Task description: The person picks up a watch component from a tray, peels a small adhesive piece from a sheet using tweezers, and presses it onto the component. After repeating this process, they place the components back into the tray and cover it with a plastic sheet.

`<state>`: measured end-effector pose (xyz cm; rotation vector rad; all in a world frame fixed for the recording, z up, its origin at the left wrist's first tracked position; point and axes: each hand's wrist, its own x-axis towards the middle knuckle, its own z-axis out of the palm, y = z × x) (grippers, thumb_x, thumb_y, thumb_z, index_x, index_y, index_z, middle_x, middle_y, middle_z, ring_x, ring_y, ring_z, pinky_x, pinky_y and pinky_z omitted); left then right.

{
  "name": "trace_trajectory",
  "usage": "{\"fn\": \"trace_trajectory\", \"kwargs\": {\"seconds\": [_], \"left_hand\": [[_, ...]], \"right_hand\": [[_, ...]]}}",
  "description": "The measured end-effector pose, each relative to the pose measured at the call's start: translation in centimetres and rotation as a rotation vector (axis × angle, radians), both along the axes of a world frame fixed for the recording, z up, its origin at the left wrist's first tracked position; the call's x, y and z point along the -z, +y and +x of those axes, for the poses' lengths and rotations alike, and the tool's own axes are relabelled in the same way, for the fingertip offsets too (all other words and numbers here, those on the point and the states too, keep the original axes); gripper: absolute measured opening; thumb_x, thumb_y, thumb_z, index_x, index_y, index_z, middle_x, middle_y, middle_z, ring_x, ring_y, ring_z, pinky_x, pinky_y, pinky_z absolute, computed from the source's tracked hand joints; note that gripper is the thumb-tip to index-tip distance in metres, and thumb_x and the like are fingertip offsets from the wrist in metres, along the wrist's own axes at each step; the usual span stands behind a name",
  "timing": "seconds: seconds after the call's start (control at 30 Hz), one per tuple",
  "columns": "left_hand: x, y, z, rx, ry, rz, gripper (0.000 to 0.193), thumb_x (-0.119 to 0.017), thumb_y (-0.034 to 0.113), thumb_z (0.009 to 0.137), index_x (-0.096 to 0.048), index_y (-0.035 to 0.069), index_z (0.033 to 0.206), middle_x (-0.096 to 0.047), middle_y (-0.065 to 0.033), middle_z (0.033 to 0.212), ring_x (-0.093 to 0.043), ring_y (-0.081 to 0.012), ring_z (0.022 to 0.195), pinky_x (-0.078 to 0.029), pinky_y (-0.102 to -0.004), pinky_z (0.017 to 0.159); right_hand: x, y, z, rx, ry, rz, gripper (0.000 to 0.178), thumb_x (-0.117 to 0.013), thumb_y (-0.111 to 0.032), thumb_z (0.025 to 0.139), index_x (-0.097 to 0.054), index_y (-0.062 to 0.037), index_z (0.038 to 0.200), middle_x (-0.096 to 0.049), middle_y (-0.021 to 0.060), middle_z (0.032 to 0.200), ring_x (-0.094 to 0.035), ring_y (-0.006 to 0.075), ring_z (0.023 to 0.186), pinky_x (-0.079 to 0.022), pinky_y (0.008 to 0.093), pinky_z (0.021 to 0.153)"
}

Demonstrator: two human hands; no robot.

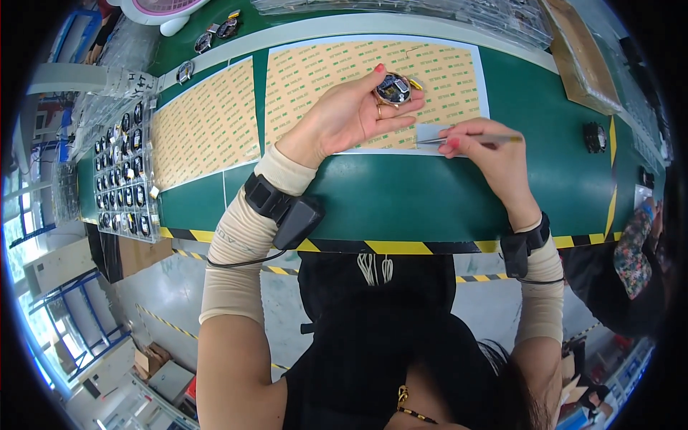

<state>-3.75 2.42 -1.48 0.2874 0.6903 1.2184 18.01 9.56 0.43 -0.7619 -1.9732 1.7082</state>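
Note:
My left hand [351, 111] is turned palm up over the right-hand adhesive sheet. In its fingers rests a round watch case [393, 89] with a gold-coloured rim and its inner electronics showing; a small yellow part sticks out at its right. My right hand [484, 143] pinches a pair of metal tweezers [494, 137], their tips pointing left at the lower edge of the tan sheet [315, 79] printed in green. Around the tips lies a small pale grey patch [430, 132]; I cannot tell whether they touch it.
Another tan sheet [208, 122] lies to the left. Beside it stands a clear tray [118, 172] of several watch cases. Loose watches [203, 43] lie at the back left, and a dark watch part [594, 137] at the right. A cardboard box [580, 57] stands at the back right. Another person's sleeve [634, 251] shows at the far right.

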Motion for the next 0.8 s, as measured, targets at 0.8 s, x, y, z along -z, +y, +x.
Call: {"fn": "trace_trajectory", "kwargs": {"seconds": [0.8], "left_hand": [[-0.2, -0.2, 0.2, 0.079, 0.171, 0.036, 0.027, -0.028, 0.018, 0.094, -0.044, -0.002, 0.106, -0.058, -0.02, 0.096, -0.054, -0.0166, 0.067, -0.047, -0.0281, 0.061]], "right_hand": [[-0.4, 1.1, -4.5, 0.154, 0.212, -0.094, 0.012, -0.053, -0.003, 0.085, -0.055, 0.0078, 0.09, -0.062, 0.017, 0.084, -0.063, 0.0192, 0.07, -0.052, 0.0259, 0.063]]}}
